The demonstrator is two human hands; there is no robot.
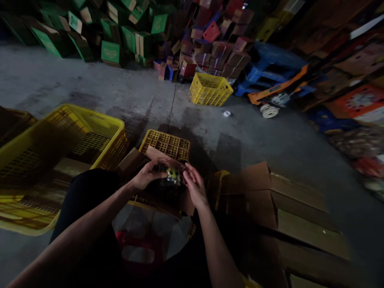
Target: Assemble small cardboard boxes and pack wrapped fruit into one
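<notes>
A small clear plastic packet [173, 174] with a yellow-green, black-spotted content is between my hands; what it holds is too small and dim to name. My left hand [150, 173] pinches its left side, thumb pointing inward. On the other side, the fingers of my right hand [195, 185] are curled against the packet's edge. Below both hands lies an open cardboard box [159, 154] with raised flaps and a dark interior. That box rests on an upturned yellow crate [166, 143] in front of my knees.
A large yellow crate [108, 120] stands at my left with cardboard inside. Flattened cardboard boxes [300, 196] are stacked at my right. Farther off are a smaller yellow crate [211, 90], an orange pallet jack [279, 88], blue pallets [270, 60] and piled green boxes [111, 52].
</notes>
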